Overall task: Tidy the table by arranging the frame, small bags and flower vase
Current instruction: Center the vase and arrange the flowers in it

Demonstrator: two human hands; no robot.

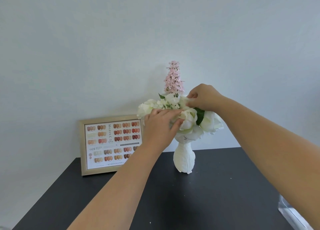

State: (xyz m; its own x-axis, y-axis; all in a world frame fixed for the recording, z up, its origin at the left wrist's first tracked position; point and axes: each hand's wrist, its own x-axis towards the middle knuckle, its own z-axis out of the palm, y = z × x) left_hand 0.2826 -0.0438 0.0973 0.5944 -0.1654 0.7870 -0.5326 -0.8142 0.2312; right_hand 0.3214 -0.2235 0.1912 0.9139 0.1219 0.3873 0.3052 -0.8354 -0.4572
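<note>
Your left hand [160, 121] lies across the front of the white blooms [187, 118], fingers [176, 124] curled and pressed into the petals, gripping a white flower head between fingertips and thumb. Your right hand [204, 97] is raised at the upper right of the bouquet, its fingers pinched closed on a white petal cluster just beside the base of the pink flower spike [173, 78]. The flower vase [184, 159] stands upright on the dark counter [216, 195], near the back edge and close to the pale wall [103, 39]; it is white, narrow at the neck and wider below, with faint line markings on its body. Green leaves [200, 114] show between the white blooms under your right wrist. The frame [110, 144] stands upright to the left of the vase, against the wall, with a champagne-coloured border and a printed chart of nail colour swatches; your left forearm crosses its lower right corner. Frame and vase are near each other, not touching. One clear small bag [292, 212] lies at the right edge of the counter, partly cut off by the picture edge and partly hidden by your right forearm; its contents cannot be made out.
</note>
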